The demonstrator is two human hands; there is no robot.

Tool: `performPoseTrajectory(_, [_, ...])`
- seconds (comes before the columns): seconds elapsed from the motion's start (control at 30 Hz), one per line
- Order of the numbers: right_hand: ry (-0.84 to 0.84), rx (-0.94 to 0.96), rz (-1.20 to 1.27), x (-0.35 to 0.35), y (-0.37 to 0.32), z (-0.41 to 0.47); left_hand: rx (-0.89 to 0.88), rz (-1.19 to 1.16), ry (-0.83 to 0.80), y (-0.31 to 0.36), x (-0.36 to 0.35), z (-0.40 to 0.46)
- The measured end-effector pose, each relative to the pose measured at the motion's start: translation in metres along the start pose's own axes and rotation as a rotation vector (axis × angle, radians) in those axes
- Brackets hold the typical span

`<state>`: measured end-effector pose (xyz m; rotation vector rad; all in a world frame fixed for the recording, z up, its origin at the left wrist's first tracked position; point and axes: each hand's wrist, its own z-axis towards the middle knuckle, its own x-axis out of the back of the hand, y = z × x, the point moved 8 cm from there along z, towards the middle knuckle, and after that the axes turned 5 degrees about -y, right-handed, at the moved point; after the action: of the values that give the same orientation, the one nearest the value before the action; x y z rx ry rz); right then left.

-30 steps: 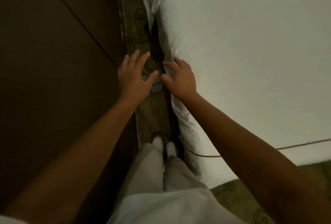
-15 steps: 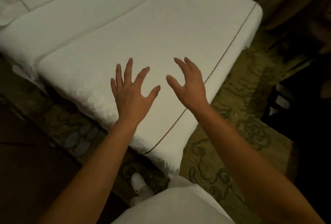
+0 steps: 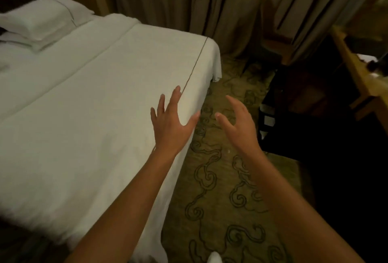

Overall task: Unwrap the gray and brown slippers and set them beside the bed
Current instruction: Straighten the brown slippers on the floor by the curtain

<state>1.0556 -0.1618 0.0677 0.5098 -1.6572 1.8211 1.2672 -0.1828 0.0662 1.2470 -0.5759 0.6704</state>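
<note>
No slippers show in the head view at this moment. My left hand is held out with fingers spread over the foot corner of the white bed, holding nothing. My right hand hovers over the patterned carpet just right of the bed's edge, fingers relaxed and slightly bent, also empty. Both forearms reach in from the bottom of the frame.
White pillows lie at the bed's head, far left. Beige curtains hang behind. A dark chair and a wooden desk stand at the right. A white sock toe shows at the bottom edge.
The view has swung from the narrow gap beside the bed, where a gray slipper lay between my hands, to the foot of the bed. Both hands stay raised and empty.
</note>
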Motion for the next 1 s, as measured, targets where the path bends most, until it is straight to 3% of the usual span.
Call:
performPoseTrajectory(0.27, [0.159,-0.043,-0.043,0.158,0.094,0.098,-0.163,0.156,-0.006,0.142,-0.119,0.105])
performPoseTrajectory(0.4, [0.150,-0.076,-0.009,0.175,0.146,0.151,-0.187,0.162,-0.013,0.156,-0.166,0.168])
performPoseTrajectory(0.5, [0.133,-0.097,-0.025,0.181,0.184,0.202,-0.148,0.202,-0.109,0.152,-0.216,0.230])
performPoseTrajectory(0.73, [0.132,-0.180,-0.068,0.211,0.261,0.390,-0.130,0.114,-0.230,0.159,-0.327,0.423])
performPoseTrajectory(1.0, [0.205,-0.155,-0.197,0.249,0.314,0.609,-0.246,0.145,-0.149,0.208,-0.394,0.638])
